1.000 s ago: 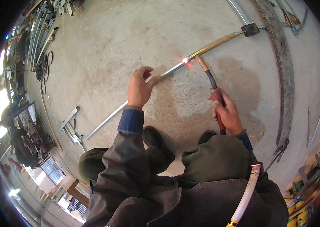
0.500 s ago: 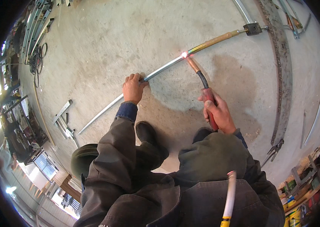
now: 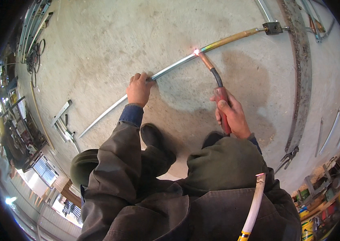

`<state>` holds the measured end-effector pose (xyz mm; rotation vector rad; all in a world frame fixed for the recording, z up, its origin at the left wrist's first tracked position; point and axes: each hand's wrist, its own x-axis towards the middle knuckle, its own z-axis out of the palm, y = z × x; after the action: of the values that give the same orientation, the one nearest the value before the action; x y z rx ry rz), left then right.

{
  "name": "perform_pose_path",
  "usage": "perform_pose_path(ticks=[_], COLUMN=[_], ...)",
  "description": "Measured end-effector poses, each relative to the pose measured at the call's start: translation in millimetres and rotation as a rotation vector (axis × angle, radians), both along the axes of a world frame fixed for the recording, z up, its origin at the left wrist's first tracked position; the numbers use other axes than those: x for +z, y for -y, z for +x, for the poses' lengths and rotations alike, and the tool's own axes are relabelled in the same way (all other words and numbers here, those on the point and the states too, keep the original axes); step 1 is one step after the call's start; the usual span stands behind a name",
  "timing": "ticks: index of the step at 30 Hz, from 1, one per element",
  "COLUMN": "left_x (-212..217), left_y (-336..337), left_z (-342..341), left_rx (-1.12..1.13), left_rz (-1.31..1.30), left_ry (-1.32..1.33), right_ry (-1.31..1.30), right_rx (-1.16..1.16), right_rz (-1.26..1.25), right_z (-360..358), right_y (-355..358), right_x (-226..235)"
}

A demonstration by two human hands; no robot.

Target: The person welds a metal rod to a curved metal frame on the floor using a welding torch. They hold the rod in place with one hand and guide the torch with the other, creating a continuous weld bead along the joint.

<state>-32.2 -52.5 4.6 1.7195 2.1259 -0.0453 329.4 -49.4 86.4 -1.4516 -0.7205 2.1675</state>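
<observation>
Beyond the left hand [image 3: 138, 89] clamping the rod [image 3: 170, 68], the right hand's [image 3: 232, 114] gripped torch [image 3: 214, 80] sparks mid-joint, the weld seemingly unfinished.

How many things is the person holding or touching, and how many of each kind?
Long metal rods on the concrete floor, under the left hand: 1
Welding torches with a red handle, in the right hand, tip glowing at the rod: 1
Total: 2
</observation>
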Motion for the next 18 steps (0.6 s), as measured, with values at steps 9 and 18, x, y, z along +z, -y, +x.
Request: perform_pose_path(ticks=[9,18], left_x=[1.9,2.3], left_y=[-1.8,-3.5], left_z=[0.3,-0.9], left_rx=[0.01,-0.005], left_rz=[-0.028,-0.015], left_ry=[0.001,0.019], right_ry=[0.056,0.082], right_rx=[0.014,0.007], right_rz=[0.03,0.056], right_z=[-4.0,-8.0], right_y=[-3.1,-3.2], right_x=[-8.2,-13.5])
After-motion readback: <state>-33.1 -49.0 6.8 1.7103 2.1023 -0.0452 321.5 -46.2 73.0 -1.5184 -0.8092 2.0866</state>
